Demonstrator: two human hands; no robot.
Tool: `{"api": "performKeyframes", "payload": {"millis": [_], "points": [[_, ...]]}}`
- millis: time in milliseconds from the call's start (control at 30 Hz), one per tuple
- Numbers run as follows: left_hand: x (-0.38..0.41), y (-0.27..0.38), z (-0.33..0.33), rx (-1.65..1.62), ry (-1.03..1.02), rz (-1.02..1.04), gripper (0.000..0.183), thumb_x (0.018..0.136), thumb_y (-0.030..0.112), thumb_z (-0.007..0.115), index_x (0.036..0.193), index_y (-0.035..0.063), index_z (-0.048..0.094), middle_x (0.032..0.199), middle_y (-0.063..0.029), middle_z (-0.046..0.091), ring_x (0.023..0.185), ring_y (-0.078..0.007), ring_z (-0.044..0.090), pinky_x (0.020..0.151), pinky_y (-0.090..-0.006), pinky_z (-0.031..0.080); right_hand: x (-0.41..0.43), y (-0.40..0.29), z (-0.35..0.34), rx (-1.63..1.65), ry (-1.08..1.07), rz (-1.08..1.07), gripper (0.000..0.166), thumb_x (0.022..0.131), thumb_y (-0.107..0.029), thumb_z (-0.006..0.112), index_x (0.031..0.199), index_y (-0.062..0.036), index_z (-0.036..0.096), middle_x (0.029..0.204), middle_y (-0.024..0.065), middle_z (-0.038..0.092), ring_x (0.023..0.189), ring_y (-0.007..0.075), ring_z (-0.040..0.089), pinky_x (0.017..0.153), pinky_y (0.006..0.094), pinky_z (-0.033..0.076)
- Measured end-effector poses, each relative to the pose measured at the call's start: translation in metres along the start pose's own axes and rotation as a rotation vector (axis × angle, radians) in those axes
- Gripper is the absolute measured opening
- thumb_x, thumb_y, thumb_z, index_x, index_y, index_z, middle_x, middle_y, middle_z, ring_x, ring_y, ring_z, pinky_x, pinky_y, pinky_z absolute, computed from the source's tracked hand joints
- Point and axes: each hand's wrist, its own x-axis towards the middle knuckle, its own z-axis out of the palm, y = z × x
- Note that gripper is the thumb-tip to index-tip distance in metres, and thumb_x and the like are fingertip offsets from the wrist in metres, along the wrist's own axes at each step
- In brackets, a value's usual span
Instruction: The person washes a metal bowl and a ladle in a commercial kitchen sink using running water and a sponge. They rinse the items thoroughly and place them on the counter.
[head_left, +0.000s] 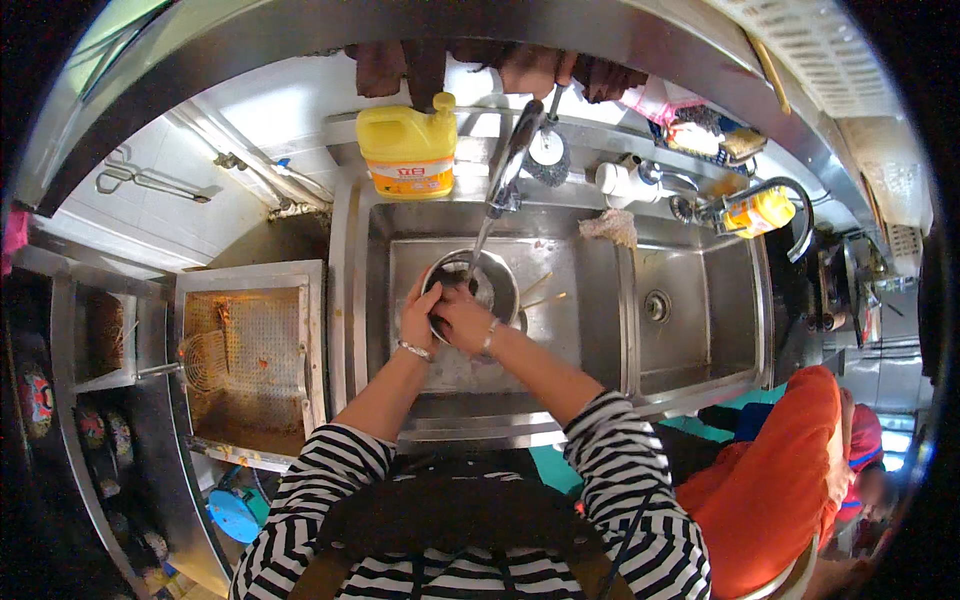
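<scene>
A round stainless-steel bowl (504, 279) is held tilted over the left sink basin (570, 352). My left hand (417, 313) grips its left rim, with the thumb reaching over the edge. The fingers of my right hand (468, 321) reach down inside the bowl beside the left thumb. Whether they hold anything there cannot be told, as the inside is dark and partly covered. A stream of water (480, 244) falls into the bowl from the faucet (516, 154). To the bowl's right, a pair of thin wooden sticks (541, 300) lies on the basin floor, beside another round rim mostly hidden.
Behind the basin stand a yellow detergent jug (409, 154) and a long-handled wire scrubber (549, 161). A rag (611, 225) hangs over the divider before the right basin (679, 300). A grimy fryer-like tank (247, 360) adjoins at left. A person in orange (772, 465) is close at right.
</scene>
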Motion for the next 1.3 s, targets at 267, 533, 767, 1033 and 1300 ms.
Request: {"api": "performKeyframes", "payload": {"millis": [267,533,767,1033,1300], "points": [[-0.006,0.005,0.032,0.384,0.092,0.280,0.051,0.077,0.013,0.064,0.124,0.0038,0.047,0.118,-0.0071,0.051,0.105,-0.0161,0.048,0.088,-0.0299,0.039,0.027,0.025,0.001,-0.233,0.051,0.396,0.028,0.080,-0.025,0.050,0.100,-0.0077,0.058,0.105,0.0129,0.053,0.101,0.0290,0.050,0.085,0.0401,0.041],[0.004,-0.002,0.024,0.213,0.077,0.241,0.045,0.080,0.013,0.061,0.121,0.0012,0.049,0.120,-0.0081,0.050,0.105,-0.0172,0.049,0.090,-0.0274,0.038,0.023,0.027,0.029,0.859,0.327,0.262,0.041,0.077,-0.020,0.051,0.115,-0.0035,0.046,0.097,0.0173,0.057,0.096,0.0376,0.052,0.087,0.0413,0.040],[0.008,-0.001,0.027,0.401,0.139,0.386,0.043,0.079,0.012,0.061,0.120,0.0065,0.052,0.111,-0.0064,0.054,0.102,-0.0159,0.049,0.087,-0.0269,0.039,0.018,0.034,-0.008,-0.233,0.293,0.254,0.039,0.077,-0.025,0.053,0.109,-0.0040,0.049,0.105,0.0131,0.048,0.099,0.0288,0.047,0.080,0.0394,0.042],[0.011,0.005,0.021,0.241,0.047,0.194,0.041,0.077,0.011,0.062,0.117,0.0053,0.054,0.109,-0.0044,0.055,0.095,-0.0147,0.051,0.081,-0.0265,0.041,0.014,0.016,0.039,1.295,0.326,0.327,0.064,0.074,-0.022,0.058,0.128,-0.0019,0.031,0.116,0.0196,0.047,0.108,0.0306,0.048,0.090,0.0328,0.039],[0.031,0.024,0.014,0.332,0.053,0.100,0.044,0.072,0.001,0.064,0.115,0.0040,0.056,0.110,-0.0074,0.057,0.098,-0.0152,0.053,0.084,-0.0275,0.042,-0.040,0.048,-0.012,-0.142,-0.076,0.015,0.048,0.061,-0.007,0.058,0.109,-0.0035,0.052,0.104,0.0171,0.049,0.100,0.0332,0.048,0.085,0.0384,0.042]]}}
